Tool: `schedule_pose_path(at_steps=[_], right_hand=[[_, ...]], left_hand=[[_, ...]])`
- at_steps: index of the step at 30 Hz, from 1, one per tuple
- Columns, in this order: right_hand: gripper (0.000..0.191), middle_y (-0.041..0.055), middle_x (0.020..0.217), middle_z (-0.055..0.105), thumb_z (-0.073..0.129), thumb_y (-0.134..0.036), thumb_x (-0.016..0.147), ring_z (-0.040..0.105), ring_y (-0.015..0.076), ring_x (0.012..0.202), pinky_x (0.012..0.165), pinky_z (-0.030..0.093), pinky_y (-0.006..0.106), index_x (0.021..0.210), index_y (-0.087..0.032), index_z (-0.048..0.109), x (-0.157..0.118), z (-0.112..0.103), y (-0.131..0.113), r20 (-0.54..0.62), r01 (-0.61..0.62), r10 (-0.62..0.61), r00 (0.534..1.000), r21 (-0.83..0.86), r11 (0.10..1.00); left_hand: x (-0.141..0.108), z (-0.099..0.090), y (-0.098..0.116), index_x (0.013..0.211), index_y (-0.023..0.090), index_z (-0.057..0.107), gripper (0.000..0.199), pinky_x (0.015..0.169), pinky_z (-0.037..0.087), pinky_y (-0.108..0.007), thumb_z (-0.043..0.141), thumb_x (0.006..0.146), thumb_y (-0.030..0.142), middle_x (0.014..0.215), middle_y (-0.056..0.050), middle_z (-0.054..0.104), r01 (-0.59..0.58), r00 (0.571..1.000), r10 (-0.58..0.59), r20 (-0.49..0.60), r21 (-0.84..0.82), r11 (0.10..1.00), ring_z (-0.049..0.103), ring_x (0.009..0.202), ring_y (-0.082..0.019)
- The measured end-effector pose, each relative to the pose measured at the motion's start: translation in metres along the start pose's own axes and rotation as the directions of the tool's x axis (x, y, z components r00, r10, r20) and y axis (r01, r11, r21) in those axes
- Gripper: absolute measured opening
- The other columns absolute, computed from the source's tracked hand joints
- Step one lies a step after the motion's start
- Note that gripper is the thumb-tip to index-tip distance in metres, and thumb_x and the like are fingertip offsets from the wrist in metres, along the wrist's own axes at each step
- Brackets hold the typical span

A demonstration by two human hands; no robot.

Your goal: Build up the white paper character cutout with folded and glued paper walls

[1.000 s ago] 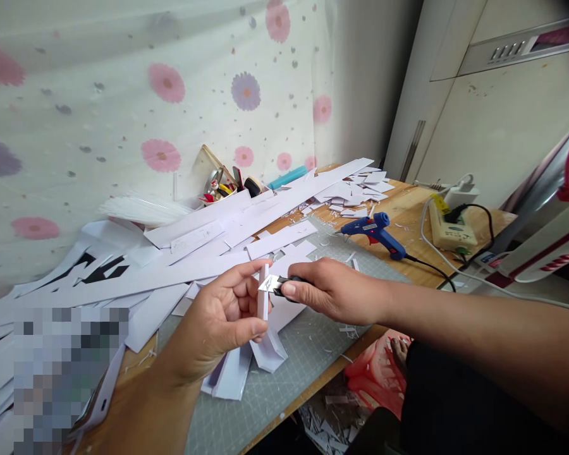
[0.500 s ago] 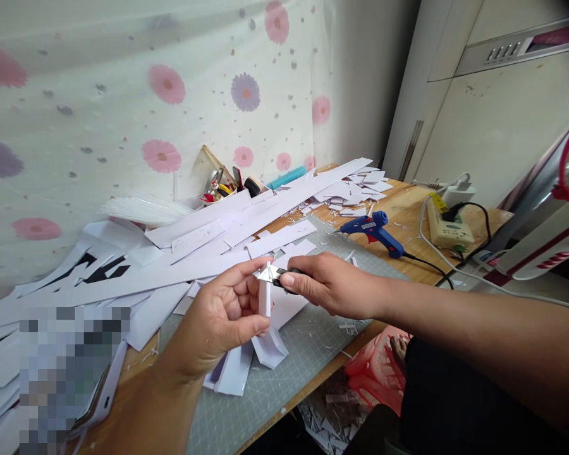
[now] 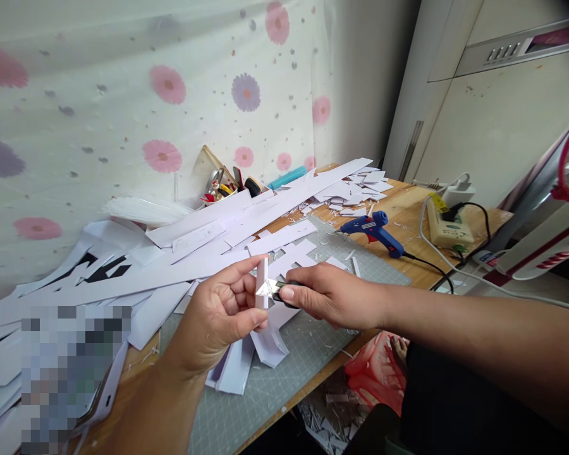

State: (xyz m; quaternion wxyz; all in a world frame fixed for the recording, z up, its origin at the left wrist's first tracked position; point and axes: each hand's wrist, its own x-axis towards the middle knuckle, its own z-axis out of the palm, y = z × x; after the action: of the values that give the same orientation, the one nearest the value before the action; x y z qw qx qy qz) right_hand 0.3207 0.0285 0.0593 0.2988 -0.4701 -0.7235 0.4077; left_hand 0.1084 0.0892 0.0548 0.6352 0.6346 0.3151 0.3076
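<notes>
Between the thumb and fingertips of my left hand (image 3: 230,303) a small white foam board piece (image 3: 262,270) stands upright. My right hand (image 3: 329,294) is closed round the dark handle of a utility knife (image 3: 284,294). Its shiny blade lies against the piece, around the lower half of its edge. Beneath my hands, folded white board pieces (image 3: 270,347) and flat cut strips lie on a grey-green cutting mat (image 3: 237,420).
A blue glue gun (image 3: 374,230) rests on the mat's right edge, its cord trailing right to a power strip (image 3: 448,227). Long white strips (image 3: 298,199) and scraps (image 3: 355,189) cover the back. Tools (image 3: 227,186) stand near the wall. A red plastic bag (image 3: 377,366) hangs below the table edge.
The knife blade has moved down along the foam board piece, from its top end to its lower half. My right hand has dropped slightly with it; my left hand keeps its pinch.
</notes>
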Motion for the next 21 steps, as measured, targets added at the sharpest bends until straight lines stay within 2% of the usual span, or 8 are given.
schedule_pose_path(at_steps=[2,8,21], right_hand=[[0.054,-0.0054,0.057,0.047,0.042,-0.07,0.095,0.04,0.0087,0.051,0.051,0.03,0.023,0.073,-0.021,0.044,-0.0002,-0.0003,0.0001,0.009,0.009,-0.009,1.0,0.016,1.0],[0.053,-0.0054,0.059,0.048,0.041,-0.07,0.096,0.043,0.0083,0.05,0.051,0.03,0.023,0.076,-0.02,0.046,0.0017,-0.0007,0.0006,-0.044,0.003,-0.002,0.999,0.024,1.0],[0.055,-0.0065,0.055,0.046,0.042,-0.073,0.093,0.043,0.0079,0.044,0.045,0.032,0.022,0.074,-0.021,0.045,-0.0001,0.0031,0.0004,0.026,-0.063,0.061,0.998,0.12,0.991]], left_hand=[[0.0002,-0.0004,-0.0001,0.132,0.019,0.062,0.071,0.049,0.05,-0.018,0.083,0.064,0.017,0.08,-0.001,0.068,-0.001,1.0,0.001,-0.007,0.003,1.0,0.06,0.059,-0.009],[0.0001,0.0007,0.0018,0.133,0.017,0.062,0.071,0.048,0.05,-0.02,0.082,0.065,0.019,0.066,0.004,0.061,-0.003,1.0,0.004,-0.008,0.036,0.999,0.058,0.051,-0.009],[0.0008,0.0063,0.0043,0.132,0.014,0.06,0.077,0.044,0.047,-0.017,0.084,0.059,0.019,0.069,0.004,0.063,0.034,0.995,-0.034,-0.093,0.0,0.999,0.056,0.047,-0.007]])
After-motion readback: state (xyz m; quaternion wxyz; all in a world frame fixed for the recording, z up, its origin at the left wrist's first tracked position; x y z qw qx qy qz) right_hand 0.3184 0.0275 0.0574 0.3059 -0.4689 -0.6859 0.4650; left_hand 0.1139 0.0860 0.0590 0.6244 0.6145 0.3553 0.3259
